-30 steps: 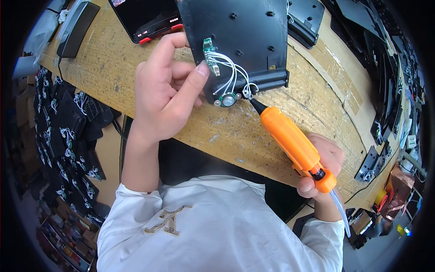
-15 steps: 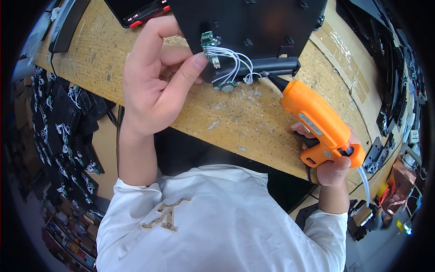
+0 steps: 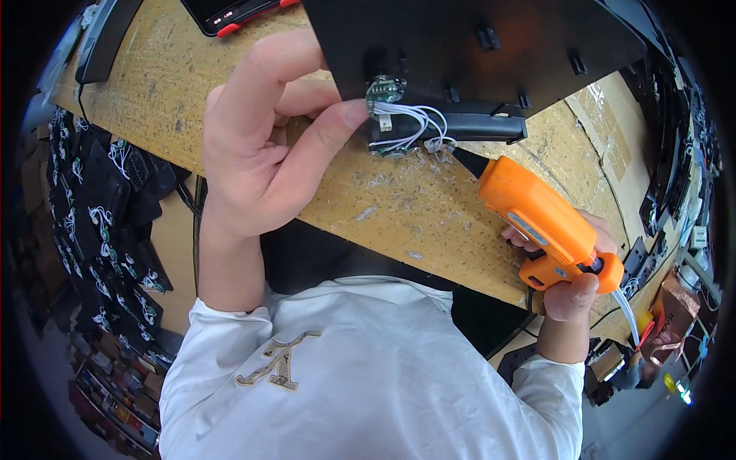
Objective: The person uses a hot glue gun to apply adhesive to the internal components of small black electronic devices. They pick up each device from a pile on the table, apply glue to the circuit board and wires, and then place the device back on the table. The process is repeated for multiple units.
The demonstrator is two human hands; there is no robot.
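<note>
Orange glue gun [image 3: 540, 222], black panel [image 3: 475, 54], white wires [image 3: 410, 123], tan workbench [image 3: 399, 207].

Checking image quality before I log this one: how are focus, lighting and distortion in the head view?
Head view: sharp in the middle, so the left hand, the white wires and the glue gun in the right hand read clearly; even light, no strong glare; fisheye bends the bench edge, and a black vignette darkens the cluttered rim.

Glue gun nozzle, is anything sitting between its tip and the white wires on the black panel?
Nothing visible blocks it. The black nozzle of the orange glue gun, held in the right hand, points straight at the white wires on the black panel. The left hand presses beside the small green circuit board, left of that line.
</note>
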